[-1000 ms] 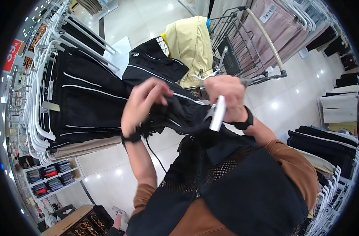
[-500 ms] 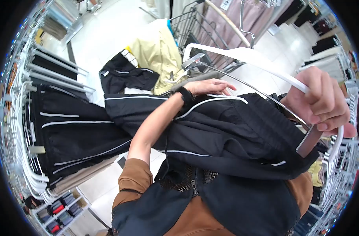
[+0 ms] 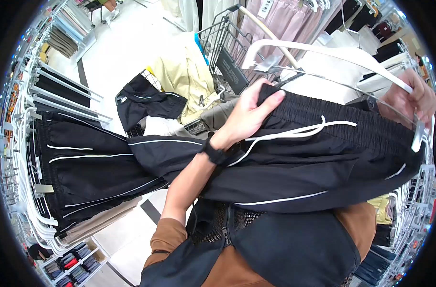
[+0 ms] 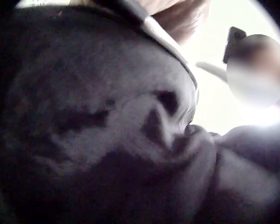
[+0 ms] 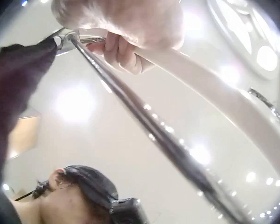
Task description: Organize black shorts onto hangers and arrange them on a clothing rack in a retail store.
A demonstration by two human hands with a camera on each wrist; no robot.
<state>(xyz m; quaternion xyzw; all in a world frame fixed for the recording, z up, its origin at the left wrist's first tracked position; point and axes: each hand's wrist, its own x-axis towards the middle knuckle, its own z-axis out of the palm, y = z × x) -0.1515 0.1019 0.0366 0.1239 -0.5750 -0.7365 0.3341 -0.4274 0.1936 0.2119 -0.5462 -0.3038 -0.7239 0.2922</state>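
Note:
Black track pants (image 3: 294, 160) with an elastic waistband, white drawstring and white piping stretch across the person's front. At the waistband's left end, the left hand (image 3: 249, 112) grips the fabric, its thumb on top and its fingers hidden behind. The right hand (image 3: 411, 98) holds the right end of a white clip hanger (image 3: 323, 50). A clip (image 3: 419, 137) beside that hand bites the waistband's right corner; the other clip (image 3: 268, 64) hangs off the cloth. Dark fabric (image 4: 102, 102) fills most of the left wrist view. In the right wrist view, the hanger's metal bar (image 5: 149, 126) runs diagonally.
A wire shopping cart (image 3: 222, 57) holds pale yellow garments (image 3: 179, 71) and a black garment (image 3: 148, 103). Racks of black pants (image 3: 91, 165) stand at the left, with pink trousers (image 3: 280, 26) behind the cart. More clothes hang at the right.
The right hand has moved far right with the hanger, spreading the pants out. The left hand, flat over the fabric half a second ago, now grips the waistband's left end.

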